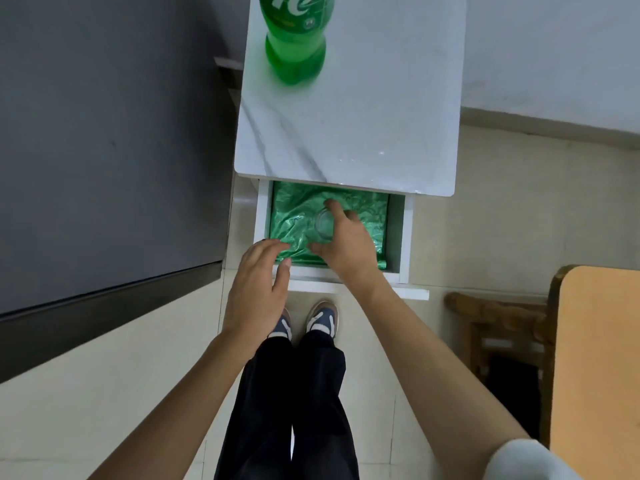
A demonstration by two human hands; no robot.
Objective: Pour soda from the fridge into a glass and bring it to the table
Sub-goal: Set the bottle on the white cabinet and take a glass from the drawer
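Observation:
A green soda bottle (295, 39) stands upright on the white marble cabinet top (363, 116). Below it a white drawer (406, 237) is pulled out, lined with a crinkled green plastic bag (294, 216). A clear glass (322, 224) sits in the drawer, and my right hand (346, 244) wraps around it from the right, thumb and fingers on its sides. My left hand (259, 285) rests with spread fingers on the drawer's front left edge, holding nothing.
A dark grey fridge (104, 150) fills the left side. A wooden table corner (595, 358) and a carved wooden stool (498, 317) stand at the right. My legs and shoes (322, 317) are on the tiled floor just before the drawer.

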